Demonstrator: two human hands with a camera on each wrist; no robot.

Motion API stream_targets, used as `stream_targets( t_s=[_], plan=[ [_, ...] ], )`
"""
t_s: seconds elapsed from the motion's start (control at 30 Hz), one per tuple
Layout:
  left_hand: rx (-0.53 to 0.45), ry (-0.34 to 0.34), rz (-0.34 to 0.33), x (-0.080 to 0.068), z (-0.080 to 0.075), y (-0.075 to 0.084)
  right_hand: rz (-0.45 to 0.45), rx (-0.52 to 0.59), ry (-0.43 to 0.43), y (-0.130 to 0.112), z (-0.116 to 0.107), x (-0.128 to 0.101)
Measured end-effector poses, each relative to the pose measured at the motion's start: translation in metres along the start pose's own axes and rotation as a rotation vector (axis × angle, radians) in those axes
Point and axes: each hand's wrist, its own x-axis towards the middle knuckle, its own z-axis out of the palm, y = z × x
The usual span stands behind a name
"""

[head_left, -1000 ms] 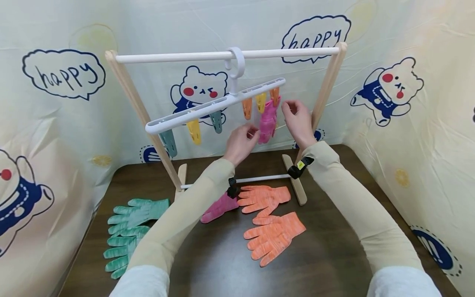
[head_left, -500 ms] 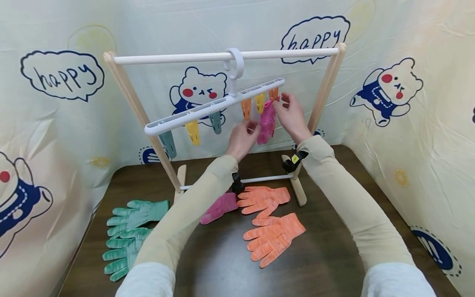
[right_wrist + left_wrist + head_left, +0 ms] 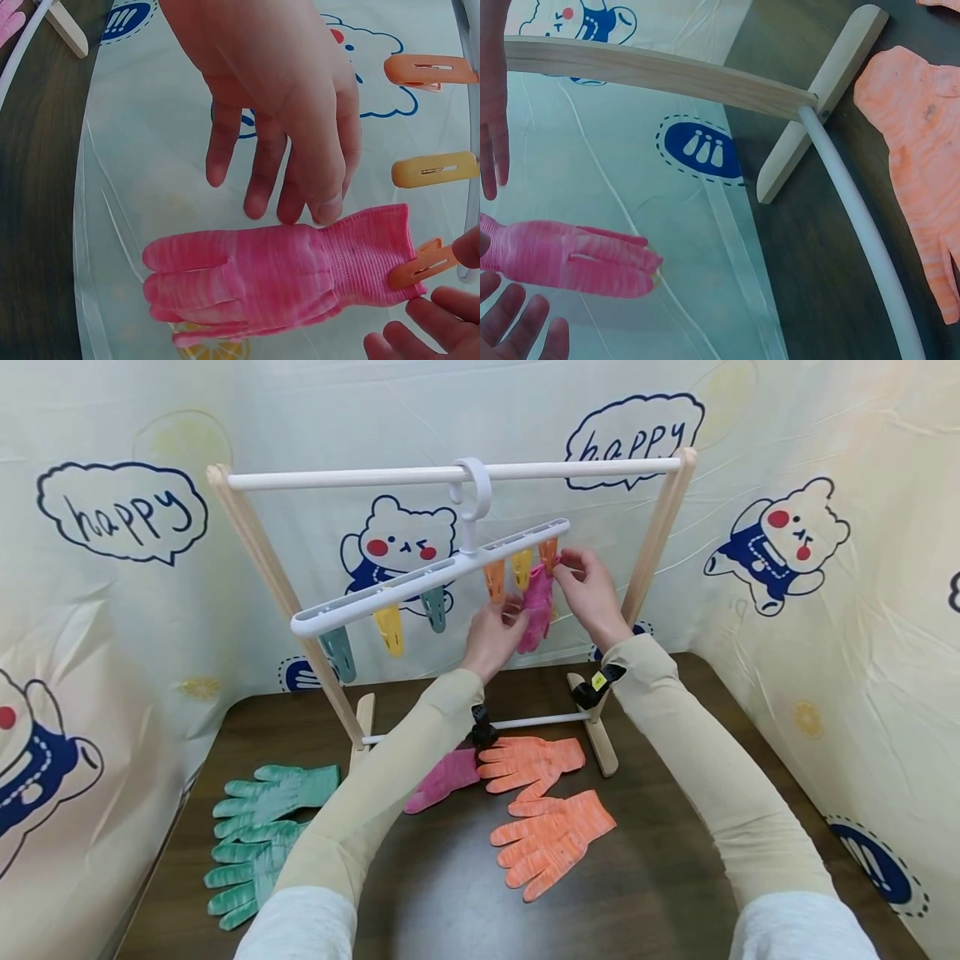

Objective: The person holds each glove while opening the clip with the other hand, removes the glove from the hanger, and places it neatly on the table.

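Observation:
A pink glove [image 3: 536, 610] hangs fingers down from an orange clip [image 3: 427, 266] at the right end of a white hanger [image 3: 427, 577]. The clip bites the cuff at one side. My left hand [image 3: 491, 635] is at the glove's left; in the right wrist view its thumb and fingertips lie along the glove's edge near the cuff, fingers loosely extended. My right hand [image 3: 591, 597] is on the other side, thumb by the clip's upper end and a fingertip at the cuff corner [image 3: 416, 291]. Its fingers are spread, with a gap between them and the thumb.
The hanger hooks over the rail of a wooden rack [image 3: 258, 552]. Other clips, like a yellow clip [image 3: 388, 631], hang along it. On the table [image 3: 637, 843] lie green gloves [image 3: 277, 789], a pink glove [image 3: 442, 781] partly under my left arm, and orange gloves [image 3: 555, 843].
My right hand has moved left to the cuff and clip. My left hand has risen slightly and come to the glove's edge. The glove still hangs from the same clip.

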Motion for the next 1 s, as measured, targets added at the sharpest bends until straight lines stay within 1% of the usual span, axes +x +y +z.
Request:
stream_targets(
  t_s=[0.3, 0.63, 0.77, 0.87, 1.0],
  plan=[
    [-0.067, 0.026, -0.030, 0.0030, 0.0005, -0.0027, 0.002, 0.000, 0.007, -0.0005, 0.0000, -0.0013],
    [-0.112, 0.000, -0.015, 0.0030, 0.0009, -0.0018, 0.002, 0.019, 0.011, -0.0006, 0.0000, -0.0027],
    [-0.140, -0.005, -0.004, 0.0006, 0.0001, -0.0006, 0.018, 0.029, -0.011, -0.0023, 0.0012, -0.0001],
    [-0.159, -0.020, 0.008, -0.0015, -0.0005, -0.0003, 0.034, 0.058, -0.030, -0.0032, 0.0022, 0.0021],
    [-0.168, -0.046, 0.012, -0.0027, -0.0009, -0.0017, 0.025, 0.115, -0.044, -0.0022, 0.0042, 0.0054]
  ],
)
